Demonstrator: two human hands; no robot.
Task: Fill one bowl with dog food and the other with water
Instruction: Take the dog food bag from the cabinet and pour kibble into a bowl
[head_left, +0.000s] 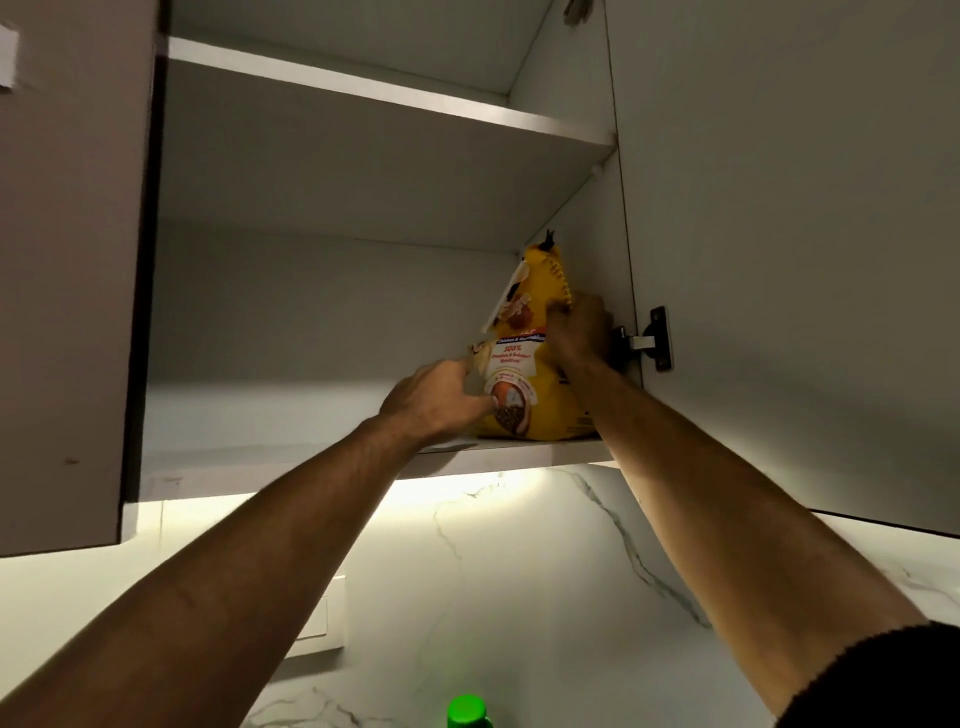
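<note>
Nearest us, a bright green rounded plastic cap pokes up at the bottom edge, before the white marble-veined wall lit from under the cabinet. Our bare forearms reach up into the open white wall cabinet. Our left hand curls its fingers onto the lower front of the yellow printed dog food bag, its grip pinching the bag's edge. Our right hand clasps the bag's upper right side, fingers wrapped behind. The bag stands upright on the cabinet's bottom shelf, against the right wall, beside the metal door hinge.
</note>
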